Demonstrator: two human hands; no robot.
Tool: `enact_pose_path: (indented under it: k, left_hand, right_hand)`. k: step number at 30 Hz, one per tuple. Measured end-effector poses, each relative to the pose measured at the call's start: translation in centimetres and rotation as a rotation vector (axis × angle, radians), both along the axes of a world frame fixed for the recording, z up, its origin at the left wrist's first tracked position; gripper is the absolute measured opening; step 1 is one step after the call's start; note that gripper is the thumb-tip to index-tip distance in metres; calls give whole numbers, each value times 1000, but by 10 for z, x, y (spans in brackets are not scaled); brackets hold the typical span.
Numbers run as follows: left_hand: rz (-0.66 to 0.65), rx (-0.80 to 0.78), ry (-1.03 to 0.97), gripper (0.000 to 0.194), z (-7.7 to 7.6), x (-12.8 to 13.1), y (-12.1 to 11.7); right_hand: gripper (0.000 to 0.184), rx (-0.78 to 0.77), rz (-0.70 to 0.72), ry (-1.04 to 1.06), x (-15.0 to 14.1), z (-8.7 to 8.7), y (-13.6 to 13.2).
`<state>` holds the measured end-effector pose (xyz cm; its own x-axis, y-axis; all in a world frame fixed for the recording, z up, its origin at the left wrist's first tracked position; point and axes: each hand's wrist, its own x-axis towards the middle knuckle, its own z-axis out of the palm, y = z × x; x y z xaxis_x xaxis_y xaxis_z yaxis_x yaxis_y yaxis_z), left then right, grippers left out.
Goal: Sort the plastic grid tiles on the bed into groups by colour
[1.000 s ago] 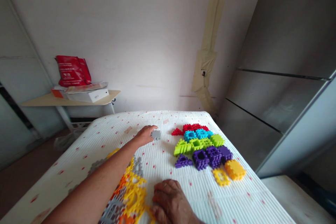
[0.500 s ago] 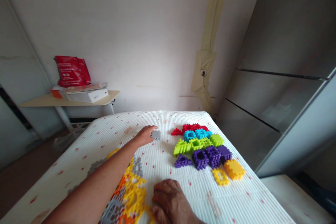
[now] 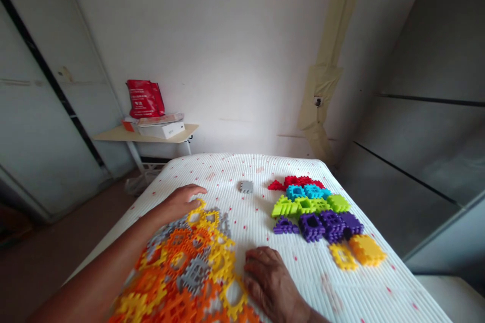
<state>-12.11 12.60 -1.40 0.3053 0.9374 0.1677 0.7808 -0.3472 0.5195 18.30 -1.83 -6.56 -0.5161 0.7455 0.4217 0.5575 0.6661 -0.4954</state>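
Resting at the far edge of a heap of interlocking yellow, orange and grey plastic waffle blocks (image 3: 182,267), the left hand (image 3: 181,204) is held open, with its fingers lightly curved and no piece seen to be grasped. The right hand (image 3: 271,280) is laid unclenched on a white ribbed mattress with red flecks (image 3: 257,227), its fingers just beside a yellow ring-shaped block (image 3: 233,292), which does not appear to be gripped. Ahead of the left hand and to its right, a small grey square block (image 3: 246,186) is left apart. Further right of both hands, rows of red, blue, lime-green and purple blocks (image 3: 310,207) are laid out, with a flat orange block (image 3: 367,250) nearest the right hand. The blocks are judged to be light and stiff, with little give. Hold would best be taken by the notched outer edges, between finger and thumb, as interlocked neighbours may otherwise be dragged along.
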Motion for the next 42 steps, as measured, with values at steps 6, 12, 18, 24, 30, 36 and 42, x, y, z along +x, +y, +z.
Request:
enact_pose_path:
  k: [6,12,18,24,30,36,42]
  left_hand:
    - [289,0,-83,39,-27,-66,-69]
    - [519,-69,-320,47,-58,-68,-91]
    - [425,-35,-348,46,-65,-63,-99]
    - [361,-23,-318,46,-69,-64,-100]
    - [300,19,-223,45,-74,-64,-97]
    - [212,74,-96,40,-71,-63,-95]
    - [188,81,-58,42,-72,-64,-96]
  right_hand:
    - [21,-91,-87,-74,-11,1,17]
    - [28,-54,-108,-59,-65,15,68]
    - [20,-46,-121,-111,-106,9,90]
    - [12,-1,-52,-115,-98,2,74]
    - [7,62,14,-152,-92,3,53]
    - [23,27,-60,-80,-95,9,70]
    - [43,-62,-118,-226,-107,12,118]
